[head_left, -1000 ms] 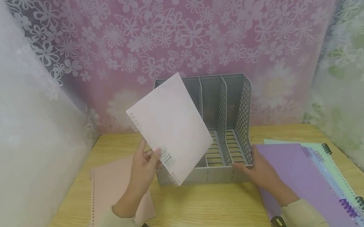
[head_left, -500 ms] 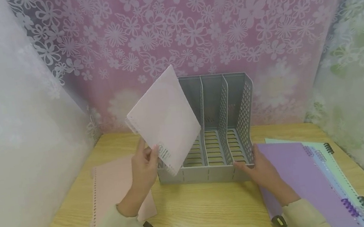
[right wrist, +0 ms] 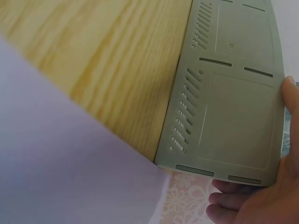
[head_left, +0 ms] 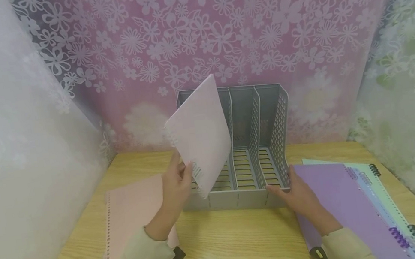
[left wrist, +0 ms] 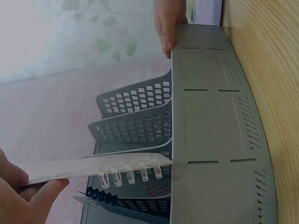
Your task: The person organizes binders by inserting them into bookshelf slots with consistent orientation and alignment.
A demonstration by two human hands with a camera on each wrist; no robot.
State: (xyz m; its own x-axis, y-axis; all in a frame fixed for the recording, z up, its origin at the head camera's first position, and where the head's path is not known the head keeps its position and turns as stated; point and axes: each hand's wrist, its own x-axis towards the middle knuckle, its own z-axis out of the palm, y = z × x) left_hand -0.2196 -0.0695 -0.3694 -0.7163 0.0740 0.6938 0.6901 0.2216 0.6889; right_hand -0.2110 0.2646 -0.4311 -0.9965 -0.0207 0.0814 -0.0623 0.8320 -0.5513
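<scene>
My left hand pinches a pale pink spiral notebook near its lower coil edge, thumb on the cover. The notebook is tilted in front of the left part of a grey file organizer. In the left wrist view, the clear coils reach close to the organizer's front wall. My right hand grips the organizer's front right corner, thumb over the rim and fingers around the side. In the left wrist view, a dark-coiled notebook shows inside the organizer, below the held one; from the head it is hidden.
Another pink spiral notebook lies on the wooden table at left, partly under my left arm. On the right are overlapping purple, blue and mint green notebooks. A floral curtain hangs behind the organizer.
My left hand has moved slightly right with the pink notebook, which has turned more edge-on and now overlaps the organizer's left compartments. The right hand stays on the corner.
</scene>
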